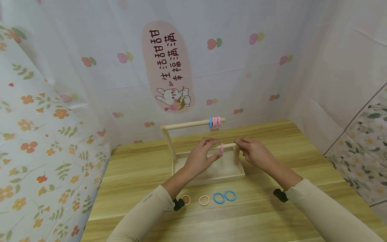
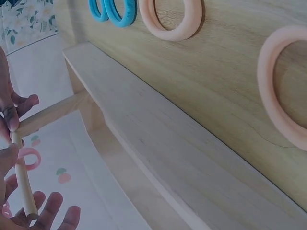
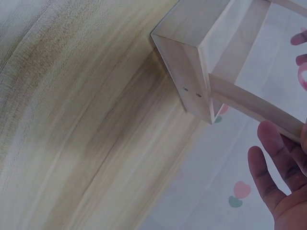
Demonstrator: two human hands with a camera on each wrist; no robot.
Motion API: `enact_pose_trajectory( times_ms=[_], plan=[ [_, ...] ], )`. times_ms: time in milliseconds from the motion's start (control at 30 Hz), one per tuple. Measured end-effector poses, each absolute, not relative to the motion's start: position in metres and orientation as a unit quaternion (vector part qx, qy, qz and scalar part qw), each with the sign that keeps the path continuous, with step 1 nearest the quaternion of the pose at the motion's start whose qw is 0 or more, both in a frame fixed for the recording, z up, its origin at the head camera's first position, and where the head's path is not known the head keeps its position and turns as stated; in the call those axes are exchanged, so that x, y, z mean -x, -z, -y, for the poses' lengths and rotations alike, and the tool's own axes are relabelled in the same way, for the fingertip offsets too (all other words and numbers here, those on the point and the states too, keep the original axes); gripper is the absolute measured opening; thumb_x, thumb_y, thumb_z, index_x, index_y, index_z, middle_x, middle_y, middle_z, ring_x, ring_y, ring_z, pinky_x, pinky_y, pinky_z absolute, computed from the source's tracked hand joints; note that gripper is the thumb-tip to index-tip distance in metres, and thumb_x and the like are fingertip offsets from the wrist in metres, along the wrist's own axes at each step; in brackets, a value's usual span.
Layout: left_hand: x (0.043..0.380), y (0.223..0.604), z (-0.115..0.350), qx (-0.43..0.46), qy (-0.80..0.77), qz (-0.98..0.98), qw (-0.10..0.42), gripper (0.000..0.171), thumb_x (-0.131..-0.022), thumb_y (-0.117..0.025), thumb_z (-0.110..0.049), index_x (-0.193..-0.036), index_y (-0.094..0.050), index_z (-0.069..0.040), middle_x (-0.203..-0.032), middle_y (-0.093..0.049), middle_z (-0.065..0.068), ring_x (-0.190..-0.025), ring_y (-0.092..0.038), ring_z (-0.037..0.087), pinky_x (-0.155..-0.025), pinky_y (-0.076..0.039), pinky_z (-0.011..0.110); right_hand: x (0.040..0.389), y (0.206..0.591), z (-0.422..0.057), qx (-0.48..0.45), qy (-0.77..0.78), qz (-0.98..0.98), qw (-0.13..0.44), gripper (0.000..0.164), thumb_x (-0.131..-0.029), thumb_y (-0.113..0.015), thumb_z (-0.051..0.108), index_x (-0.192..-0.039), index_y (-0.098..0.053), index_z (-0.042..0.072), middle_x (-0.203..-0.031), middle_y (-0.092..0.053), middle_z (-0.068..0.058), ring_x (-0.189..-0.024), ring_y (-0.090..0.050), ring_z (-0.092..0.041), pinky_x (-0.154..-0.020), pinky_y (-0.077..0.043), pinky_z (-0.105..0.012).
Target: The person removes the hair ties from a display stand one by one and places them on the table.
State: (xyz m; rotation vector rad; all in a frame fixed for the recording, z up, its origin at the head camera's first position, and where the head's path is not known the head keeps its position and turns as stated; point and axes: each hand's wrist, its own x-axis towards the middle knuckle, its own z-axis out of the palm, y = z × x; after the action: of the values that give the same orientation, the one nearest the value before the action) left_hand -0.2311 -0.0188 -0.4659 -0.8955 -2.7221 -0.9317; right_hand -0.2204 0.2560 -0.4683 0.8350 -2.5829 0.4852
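A wooden rack (image 1: 208, 179) with a tray base and two rods at different heights stands on the table. Around its lower rod (image 2: 25, 184) hangs a pink hair tie (image 1: 222, 148). My left hand (image 1: 199, 157) pinches this tie between thumb and index finger, while its other fingers spread past the rod's free end in the left wrist view. At the post that bears this rod, my right hand (image 1: 252, 151) grips the top between thumb and fingers. The upper rod (image 1: 187, 125) carries a blue hair tie (image 1: 210, 123) and several pink ones (image 1: 216, 122) near its free end.
In front of the rack lie two blue hair ties (image 1: 219, 198) and two peach hair ties (image 1: 204, 200), one partly behind the left wrist's black camera (image 1: 179, 204). A printed curtain (image 1: 235, 77) hangs behind the wooden table (image 1: 136, 188).
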Motion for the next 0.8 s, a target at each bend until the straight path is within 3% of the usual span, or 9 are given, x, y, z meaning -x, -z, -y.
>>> enact_pose_trajectory(
  times_ms=[233, 600, 800],
  plan=[
    [0.233, 0.464, 0.014, 0.294, 0.302, 0.904, 0.067, 0.054, -0.104, -0.080, -0.039, -0.154, -0.066, -0.025, -0.153, -0.063, 0.003, -0.131, -0.070, 0.026, -0.095, -0.065, 0.046, 0.219, 0.467, -0.256, -0.297, -0.173, 0.920, 0.188, 0.039, -0.095, -0.075, -0.013, -0.133, -0.075, -0.004, -0.116, -0.078, -0.019, -0.089, -0.077, -0.033, -0.075, -0.066, -0.044],
    [0.235, 0.464, 0.009, 0.294, 0.263, 0.913, 0.103, 0.051, -0.100, -0.084, -0.040, -0.149, -0.072, -0.027, -0.146, -0.067, 0.005, -0.119, -0.075, 0.023, -0.085, -0.066, 0.042, 0.219, 0.467, -0.255, -0.295, -0.174, 0.921, 0.187, 0.038, -0.096, -0.074, -0.014, -0.132, -0.077, -0.004, -0.115, -0.078, -0.017, -0.081, -0.073, -0.026, -0.069, -0.063, -0.039],
    [0.234, 0.462, 0.007, 0.297, 0.254, 0.914, 0.110, 0.050, -0.100, -0.083, -0.041, -0.147, -0.074, -0.027, -0.144, -0.068, 0.005, -0.116, -0.075, 0.022, -0.088, -0.065, 0.041, 0.220, 0.468, -0.255, -0.301, -0.174, 0.916, 0.200, 0.036, -0.095, -0.075, -0.013, -0.130, -0.077, -0.004, -0.111, -0.077, -0.016, -0.078, -0.070, -0.024, -0.067, -0.062, -0.038]
  ],
)
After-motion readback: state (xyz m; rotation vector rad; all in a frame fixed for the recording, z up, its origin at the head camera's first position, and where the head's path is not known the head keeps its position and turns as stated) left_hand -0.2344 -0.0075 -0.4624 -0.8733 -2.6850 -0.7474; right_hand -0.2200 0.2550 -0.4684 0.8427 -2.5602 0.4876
